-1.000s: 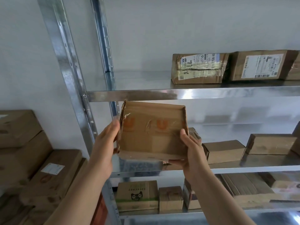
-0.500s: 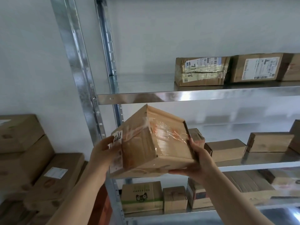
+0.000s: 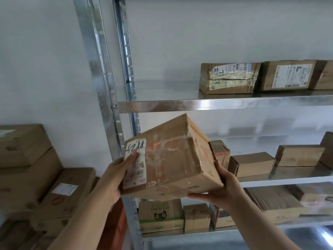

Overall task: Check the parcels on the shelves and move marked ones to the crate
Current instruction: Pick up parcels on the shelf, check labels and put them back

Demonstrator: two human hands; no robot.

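The thumb of the left hand [image 3: 115, 177] presses on a white shipping label [image 3: 135, 165], with the other fingers hidden behind the box edge. The right hand [image 3: 222, 189] clasps the lower right corner, fingers beneath and thumb up the side. Between them a taped cardboard parcel [image 3: 176, 159] is held in the air, tilted so the label's handwritten digits face the viewer, probably to check for a mark. It hangs before a metal shelf unit [image 3: 216, 105], below two labelled boxes [image 3: 228, 78]. Stacked cartons [image 3: 27, 159] stand at left. No crate is visible.
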